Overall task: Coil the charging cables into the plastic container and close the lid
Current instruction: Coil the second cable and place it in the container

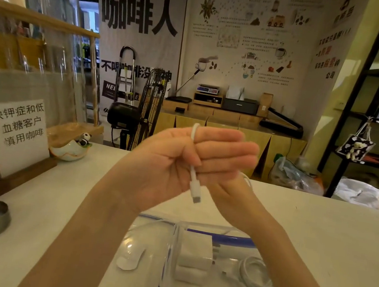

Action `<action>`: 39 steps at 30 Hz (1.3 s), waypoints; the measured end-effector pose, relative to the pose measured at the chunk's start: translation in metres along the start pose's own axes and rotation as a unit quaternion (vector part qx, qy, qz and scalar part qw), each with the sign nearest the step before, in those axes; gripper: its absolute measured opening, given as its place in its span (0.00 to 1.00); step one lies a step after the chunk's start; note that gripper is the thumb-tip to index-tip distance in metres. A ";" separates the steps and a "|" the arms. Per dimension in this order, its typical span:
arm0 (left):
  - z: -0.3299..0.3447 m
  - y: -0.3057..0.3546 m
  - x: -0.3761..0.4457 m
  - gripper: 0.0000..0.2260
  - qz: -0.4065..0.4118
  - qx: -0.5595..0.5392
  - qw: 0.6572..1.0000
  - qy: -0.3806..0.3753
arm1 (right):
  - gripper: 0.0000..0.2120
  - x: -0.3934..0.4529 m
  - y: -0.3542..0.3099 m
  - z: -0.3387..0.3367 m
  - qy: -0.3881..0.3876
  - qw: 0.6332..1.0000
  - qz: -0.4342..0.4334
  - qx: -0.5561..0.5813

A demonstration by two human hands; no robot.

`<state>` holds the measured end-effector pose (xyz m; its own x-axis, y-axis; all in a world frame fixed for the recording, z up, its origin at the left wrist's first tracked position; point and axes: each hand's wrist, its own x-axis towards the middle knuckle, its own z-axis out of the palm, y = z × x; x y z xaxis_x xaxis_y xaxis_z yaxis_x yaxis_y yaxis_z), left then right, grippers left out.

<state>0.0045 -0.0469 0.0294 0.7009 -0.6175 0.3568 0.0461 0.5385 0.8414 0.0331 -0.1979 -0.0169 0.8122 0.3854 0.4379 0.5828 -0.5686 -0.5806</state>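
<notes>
Counter (317, 234) below; left hand (168, 162) hides most of white cable (194, 185).

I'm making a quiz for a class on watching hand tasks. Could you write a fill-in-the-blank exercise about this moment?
1. The white cable is being wound around the fingers of the ____ hand.
2. Its loose plug hangs pointing ____.
3. In the container a coiled cable lies to the ____ of the white charger.
4. The container's lid is ____.

Missing words: left; down; right; off
</notes>
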 end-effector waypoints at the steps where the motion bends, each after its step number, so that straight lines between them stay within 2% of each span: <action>1: -0.007 0.003 0.001 0.19 0.007 -0.033 0.999 -0.024 | 0.13 -0.002 -0.005 0.001 -0.019 1.000 -0.006 0.006; 4: -0.027 0.009 0.002 0.20 0.002 -0.094 0.995 -0.034 | 0.10 -0.005 -0.016 0.007 -0.081 0.996 -0.018 -0.016; 5: -0.031 0.012 0.001 0.20 0.026 -0.085 0.996 -0.008 | 0.11 -0.006 -0.018 0.008 -0.099 0.995 -0.014 -0.026; 7: -0.037 0.013 0.003 0.20 0.030 -0.148 0.988 0.031 | 0.16 -0.008 -0.021 0.010 -0.117 0.990 -0.024 -0.070; 9: -0.040 0.011 0.004 0.19 0.095 -0.138 0.982 0.086 | 0.17 -0.007 -0.021 0.012 -0.106 0.985 -0.050 -0.128; 12: -0.042 0.007 0.010 0.20 0.124 -0.003 0.976 0.177 | 0.14 -0.009 -0.023 0.016 -0.089 0.976 -0.082 -0.179; 16: -0.040 -0.001 0.013 0.18 0.155 0.119 0.955 0.225 | 0.14 -0.010 -0.025 0.013 -0.062 0.960 -0.100 -0.253; 18: -0.038 -0.004 0.014 0.17 0.186 0.217 0.925 0.249 | 0.15 -0.011 -0.027 0.008 -0.021 0.955 -0.120 -0.271; 20: -0.039 -0.008 0.014 0.17 0.207 0.347 0.878 0.257 | 0.15 -0.012 -0.029 0.003 0.020 0.952 -0.146 -0.268; 23: -0.040 -0.017 0.014 0.15 0.178 0.489 0.819 0.240 | 0.09 -0.010 -0.027 -0.004 0.048 0.941 -0.152 -0.297; 27: -0.038 -0.027 0.018 0.12 0.064 0.554 0.803 0.211 | 0.08 -0.010 -0.020 -0.014 0.074 0.947 -0.150 -0.272; 30: -0.039 -0.034 0.021 0.16 -0.006 0.559 0.810 0.178 | 0.08 -0.009 -0.020 -0.023 0.085 0.958 -0.156 -0.223; 32: -0.043 -0.034 0.026 0.18 -0.070 0.529 0.822 0.200 | 0.12 -0.008 -0.018 -0.029 0.106 0.957 -0.170 -0.210; 34: -0.045 -0.029 0.027 0.23 -0.131 0.466 0.852 0.200 | 0.13 -0.008 -0.013 -0.037 0.154 0.949 -0.178 -0.208; 36: -0.049 -0.026 0.022 0.29 -0.133 0.418 0.888 0.140 | 0.09 -0.008 -0.006 -0.043 0.201 0.946 -0.173 -0.187; 39: -0.043 -0.023 0.014 0.27 -0.155 0.372 0.914 0.043 | 0.08 -0.006 -0.001 -0.043 0.248 0.942 -0.163 -0.155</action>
<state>0.0439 -0.0432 -0.0026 0.7910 -0.6099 0.0486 -0.2230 -0.2135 0.9512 0.0264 -0.2312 0.0099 0.4344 0.2329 0.8701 0.7014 -0.6936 -0.1645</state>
